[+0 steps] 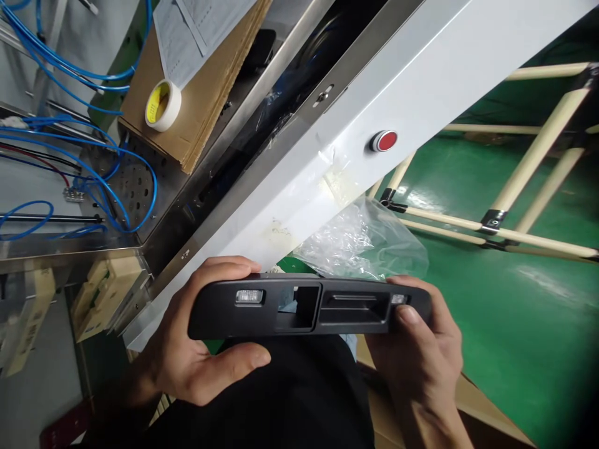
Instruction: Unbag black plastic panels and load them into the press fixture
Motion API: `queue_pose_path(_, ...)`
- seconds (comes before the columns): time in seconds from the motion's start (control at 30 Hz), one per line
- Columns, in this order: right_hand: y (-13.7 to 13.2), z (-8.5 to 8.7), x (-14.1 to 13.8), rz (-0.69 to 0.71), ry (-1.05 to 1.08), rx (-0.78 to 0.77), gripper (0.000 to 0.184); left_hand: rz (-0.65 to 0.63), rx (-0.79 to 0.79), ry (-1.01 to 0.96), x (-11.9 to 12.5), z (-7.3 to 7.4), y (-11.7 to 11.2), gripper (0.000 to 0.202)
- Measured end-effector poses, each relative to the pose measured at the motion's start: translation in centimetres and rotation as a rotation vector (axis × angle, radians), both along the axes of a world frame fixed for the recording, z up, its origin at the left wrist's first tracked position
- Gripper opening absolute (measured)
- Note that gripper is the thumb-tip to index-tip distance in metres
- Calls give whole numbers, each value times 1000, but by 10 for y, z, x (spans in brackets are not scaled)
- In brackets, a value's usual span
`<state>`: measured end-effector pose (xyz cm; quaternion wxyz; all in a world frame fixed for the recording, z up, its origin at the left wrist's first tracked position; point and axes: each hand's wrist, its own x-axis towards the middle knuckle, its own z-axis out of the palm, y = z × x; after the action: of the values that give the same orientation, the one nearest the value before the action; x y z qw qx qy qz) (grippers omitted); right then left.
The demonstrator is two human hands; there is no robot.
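Both ends of the panel (320, 312) are gripped, above black clothing (299, 393): left hand (187, 365) cups one, thumb free; right hand (423, 349) pinches the other. Probably light and stiff; the ends suit gripping.

I get a fairly bright middle, where the long white metal beam (397, 100) catches the most light and shows a pale line along its fold; I cannot tell where the lamps sit. The glossy green floor (496, 312) throws back soft patches of glare, and the crumpled clear plastic bag (355, 240) glitters in small highlights. To me the long black plastic panel (324, 308) reads crisply, its recesses in shadow, while the person's black clothing (304, 393) loses nearly all detail. The bottom-right edge goes dark and smeared, and the print on the white paper sheets (187, 37) is illegible.
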<state>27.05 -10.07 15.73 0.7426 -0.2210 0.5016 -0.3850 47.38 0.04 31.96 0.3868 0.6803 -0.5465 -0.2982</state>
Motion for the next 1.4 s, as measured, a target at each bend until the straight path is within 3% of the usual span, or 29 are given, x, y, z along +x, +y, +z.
queue_pose_path(0.2,-4,-5,0,16,-54,-18,59,-22,-35,12,0,-1,-1,66)
queue_pose_path(0.5,-6,-9,1,43,-77,-5,58,38,68,-69,0,3,0,68)
queue_pose_path(0.83,-5,-15,5,80,-82,-13,55,45,91,-19,3,0,4,67)
queue_pose_path(1.1,-7,-8,4,50,-49,57,60,29,136,31,2,-3,8,63)
queue_pose_path(1.4,-11,-6,3,30,-44,41,61,39,143,-49,1,-5,9,58)
